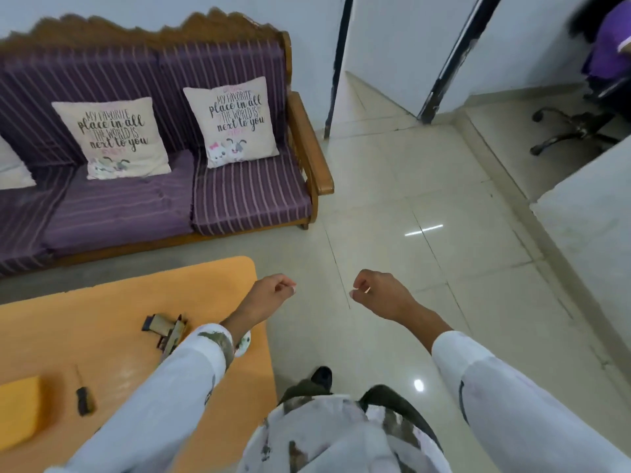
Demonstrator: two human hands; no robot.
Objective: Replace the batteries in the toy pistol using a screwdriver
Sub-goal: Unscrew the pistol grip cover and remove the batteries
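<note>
Currently both hands are held out in front of the body, above the tiled floor (pixel 426 199) and just past the corner of the orange table (pixel 102 302). The left hand (pixel 273 291) is curled into a loose fist, fingers folded into the palm and nothing in it. The right hand (pixel 375 293) is curled the same way, thumb tip against the forefinger; a pale speck shows there, too small to tell whether it is a nail or something pinched. The two hands are near each other but apart.

The toy pistol (pixel 165 329) lies on the table, tan and dark, with its near end hidden under the left sleeve (pixel 191 370). The screwdriver (pixel 83 399) lies on the same table, well apart from the pistol and nearer the person, its dark handle toward the body and its thin shaft pointing away. An orange block (pixel 17 411) sits at the table's left edge, beside the screwdriver.

Beyond the table stands a purple striped sofa (pixel 239 196) with two printed cushions (pixel 235 121) leaning on its back. An office chair (pixel 577 128) base shows at the far right.
</note>
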